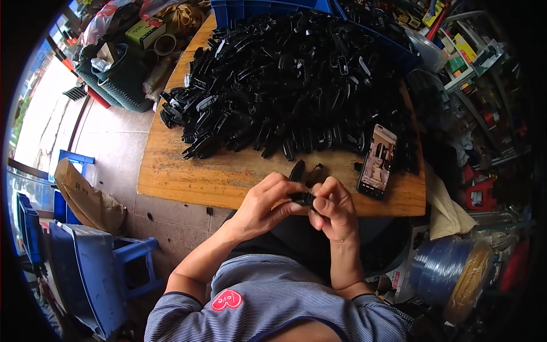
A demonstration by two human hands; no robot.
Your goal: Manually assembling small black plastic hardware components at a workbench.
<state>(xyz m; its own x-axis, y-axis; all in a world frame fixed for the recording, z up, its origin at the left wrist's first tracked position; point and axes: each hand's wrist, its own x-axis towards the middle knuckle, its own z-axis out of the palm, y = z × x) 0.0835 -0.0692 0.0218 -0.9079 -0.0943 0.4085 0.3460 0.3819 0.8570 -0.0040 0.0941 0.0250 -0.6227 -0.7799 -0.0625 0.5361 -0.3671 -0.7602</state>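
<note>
Close to the table's front edge, my two hands meet over a small black plastic part (302, 198). My left hand (266, 203) pinches its left end between thumb and fingers. My right hand (336, 210) has its fingers curled in at the other end, partly covering it. Just past my fingertips on the wood is a black curved piece (297, 170). A large heap of similar black plastic pieces (273, 85) covers the far part of the wooden table (176, 176); some have pale or shiny patches. The exact kind of the pieces cannot be made out.
A phone (378, 162) with a lit screen leans at the table's right. Behind the heap are blue crates (268, 8). A blue stool (137, 262) and brown sack (88, 196) are at left, spools of clear tubing (441, 271) at right, a cluttered shelf (473, 62) beyond.
</note>
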